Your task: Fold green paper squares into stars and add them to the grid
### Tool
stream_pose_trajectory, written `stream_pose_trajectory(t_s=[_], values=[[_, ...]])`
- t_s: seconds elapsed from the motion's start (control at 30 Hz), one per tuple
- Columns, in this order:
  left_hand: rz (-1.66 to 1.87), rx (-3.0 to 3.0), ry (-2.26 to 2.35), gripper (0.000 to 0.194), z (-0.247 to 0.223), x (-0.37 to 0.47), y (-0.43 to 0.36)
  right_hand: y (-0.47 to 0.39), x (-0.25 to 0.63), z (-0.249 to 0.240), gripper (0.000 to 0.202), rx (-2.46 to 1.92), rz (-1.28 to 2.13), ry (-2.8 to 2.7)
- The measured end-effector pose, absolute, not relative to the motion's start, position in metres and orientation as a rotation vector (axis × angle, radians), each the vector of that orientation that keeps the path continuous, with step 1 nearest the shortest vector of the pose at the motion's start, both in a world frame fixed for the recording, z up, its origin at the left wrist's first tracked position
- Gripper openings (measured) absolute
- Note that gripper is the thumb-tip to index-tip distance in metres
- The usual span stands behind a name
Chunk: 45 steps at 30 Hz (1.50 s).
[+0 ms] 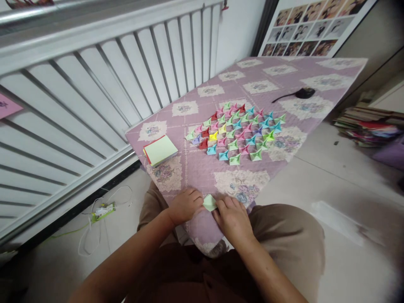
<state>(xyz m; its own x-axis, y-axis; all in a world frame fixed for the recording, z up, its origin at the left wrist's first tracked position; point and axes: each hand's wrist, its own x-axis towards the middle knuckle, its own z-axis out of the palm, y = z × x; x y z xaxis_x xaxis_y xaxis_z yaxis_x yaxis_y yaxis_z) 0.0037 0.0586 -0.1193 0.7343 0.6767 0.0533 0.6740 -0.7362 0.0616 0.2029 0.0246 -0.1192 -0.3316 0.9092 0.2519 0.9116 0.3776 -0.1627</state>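
Observation:
A small pale green folded paper (pixel 209 203) lies on the table's near corner, between my two hands. My left hand (pixel 187 204) rests at its left edge with the fingers curled together. At its right edge, my right hand (pixel 232 215) has its fingers bent, touching the paper. Beyond them stand rows of small folded paper pieces (pixel 240 135) in green, pink, blue, red, yellow and purple. A stack of square paper sheets (pixel 162 150), pale green on top, sits at the table's left side.
The table (pixel 202 174) wears a purple floral cloth. A black object with a cord (pixel 304 93) lies at its far right. A white radiator (pixel 104 88) runs along the left. A power strip (pixel 103 211) is on the floor, and stacked papers (pixel 366 126) are at right.

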Motion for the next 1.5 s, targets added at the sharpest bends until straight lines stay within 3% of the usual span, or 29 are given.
stream_pose_trajectory(t_s=[0.17, 0.33, 0.47, 0.7, 0.93, 1.23, 1.5], values=[[0.18, 2.849, 1.166, 0.035, -0.116, 0.006, 0.055, 0.026, 0.204, -0.129, 0.007, -1.492, -0.001, -2.32], [0.197, 2.817, 1.266, 0.019, -0.119, 0.01, 0.051, 0.028, 0.206, -0.132, 0.011, -1.448, -0.007, -2.296], [0.255, 2.786, 1.321, 0.019, -0.12, 0.012, 0.051, 0.03, 0.207, -0.134, 0.013, -1.404, 0.07, -2.237], [0.468, 2.353, 1.403, 0.016, -0.092, 0.016, 0.049, 0.036, 0.209, -0.112, 0.017, -1.251, 0.592, -1.959], [0.244, 1.9, 1.361, 0.019, -0.084, 0.015, 0.057, 0.044, 0.214, -0.105, 0.023, -1.368, 1.1, -1.884], [-0.007, 2.059, 1.429, 0.026, -0.09, 0.024, 0.073, 0.057, 0.212, -0.101, 0.016, -1.584, 0.849, -2.178], [0.044, 2.106, 1.482, 0.015, -0.092, 0.028, 0.076, 0.059, 0.212, -0.105, 0.015, -1.569, 0.587, -2.321]])
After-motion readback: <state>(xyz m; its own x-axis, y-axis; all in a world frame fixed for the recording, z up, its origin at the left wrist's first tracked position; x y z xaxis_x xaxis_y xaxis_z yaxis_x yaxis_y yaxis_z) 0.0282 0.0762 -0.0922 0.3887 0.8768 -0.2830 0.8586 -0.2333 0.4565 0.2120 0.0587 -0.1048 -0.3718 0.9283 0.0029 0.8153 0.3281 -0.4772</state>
